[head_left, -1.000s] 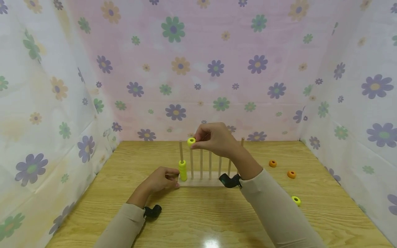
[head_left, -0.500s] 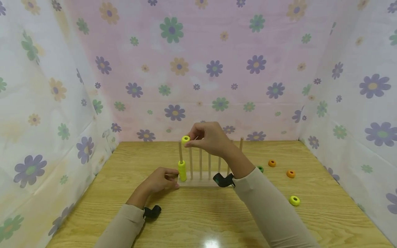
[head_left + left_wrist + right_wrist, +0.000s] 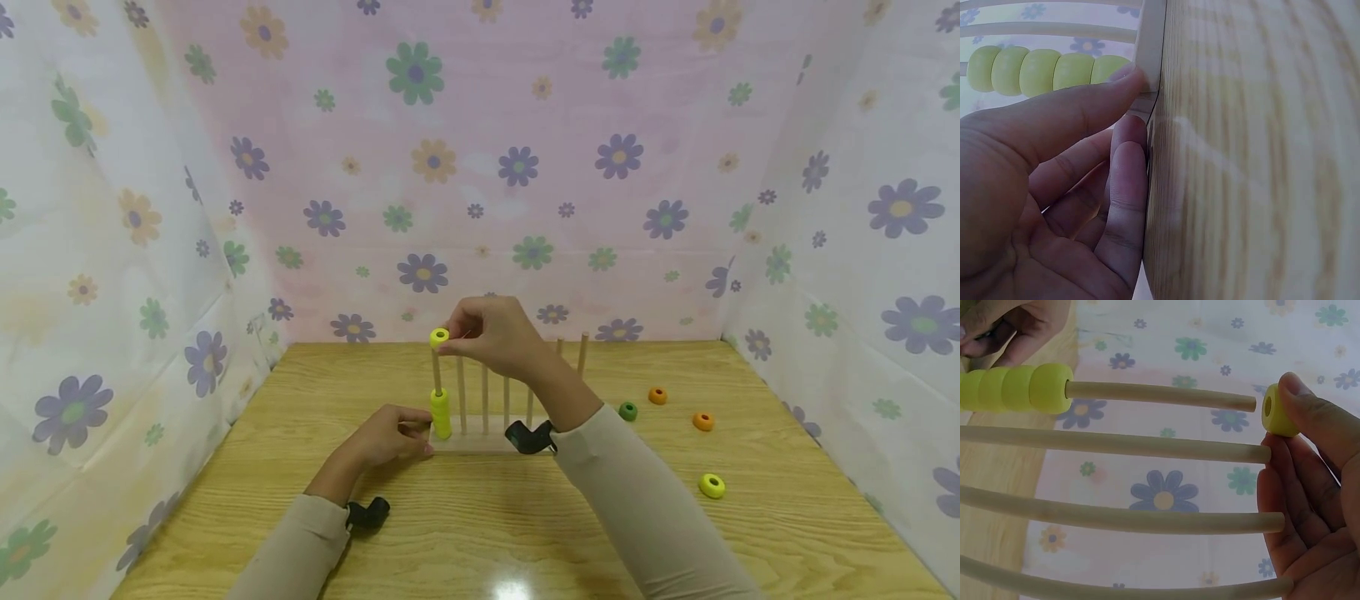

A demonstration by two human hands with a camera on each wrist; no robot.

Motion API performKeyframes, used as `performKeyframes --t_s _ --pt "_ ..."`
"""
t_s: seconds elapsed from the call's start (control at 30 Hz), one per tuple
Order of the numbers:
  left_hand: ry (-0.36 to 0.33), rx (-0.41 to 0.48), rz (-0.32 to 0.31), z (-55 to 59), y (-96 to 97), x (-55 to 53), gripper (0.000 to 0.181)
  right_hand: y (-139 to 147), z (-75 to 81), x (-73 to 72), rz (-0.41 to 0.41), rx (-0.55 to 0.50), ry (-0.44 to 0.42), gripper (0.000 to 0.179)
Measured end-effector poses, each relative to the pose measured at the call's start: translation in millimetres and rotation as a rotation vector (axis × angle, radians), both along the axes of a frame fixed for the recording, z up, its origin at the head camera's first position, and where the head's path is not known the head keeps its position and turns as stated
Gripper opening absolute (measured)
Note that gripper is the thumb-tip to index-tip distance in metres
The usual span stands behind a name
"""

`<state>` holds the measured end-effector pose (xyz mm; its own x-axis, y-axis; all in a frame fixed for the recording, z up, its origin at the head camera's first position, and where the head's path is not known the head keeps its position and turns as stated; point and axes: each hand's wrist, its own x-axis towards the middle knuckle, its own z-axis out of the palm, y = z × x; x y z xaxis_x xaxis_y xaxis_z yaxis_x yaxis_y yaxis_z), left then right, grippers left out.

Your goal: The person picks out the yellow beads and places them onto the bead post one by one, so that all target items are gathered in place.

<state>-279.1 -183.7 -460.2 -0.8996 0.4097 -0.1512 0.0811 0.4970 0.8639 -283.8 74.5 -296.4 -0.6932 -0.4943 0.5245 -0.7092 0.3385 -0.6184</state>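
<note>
My right hand (image 3: pixel 498 333) pinches a yellow bead (image 3: pixel 1284 419) between thumb and fingers. In the right wrist view the bead's hole faces the tip of the end peg (image 3: pixel 1160 392), with a small gap between them. Several yellow beads (image 3: pixel 441 414) are stacked on the lower part of that peg. My left hand (image 3: pixel 392 433) grips the left end of the wooden peg rack's base (image 3: pixel 480 442), its thumb on the base beside the lowest bead in the left wrist view. The right hand and forearm hide part of the other pegs.
On the wooden table (image 3: pixel 465 533), right of the rack, lie a green bead (image 3: pixel 627 412), two orange beads (image 3: pixel 657 396) and a loose yellow bead (image 3: pixel 712 486). Flowered cloth (image 3: pixel 480 167) encloses the table's back and sides.
My right hand has moved left with the yellow bead, from above the second peg to the top of the end peg. The left hand has stayed at the base.
</note>
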Motion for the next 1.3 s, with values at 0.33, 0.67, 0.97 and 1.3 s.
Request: performKeyframes --t_s 0.33,0.67,0.97,1.3 --pt "-0.002 0.007 0.001 0.3 0.0 0.7 0.057 -7.7 0.5 0.8 -0.045 0.044 0.004 0.021" --pt "0.016 0.029 -0.011 1.1 0.7 2.4 0.057 -8.5 -0.8 1.8 -0.078 0.002 -0.030 0.021" --pt "0.019 0.020 -0.012 1.6 0.4 1.8 0.061 -10.1 -2.8 -0.1 -0.127 -0.031 -0.060 0.023" --pt "-0.008 0.020 -0.004 0.9 -0.1 1.7 0.062 -12.8 -4.1 1.3 -0.145 -0.040 -0.077 0.024"
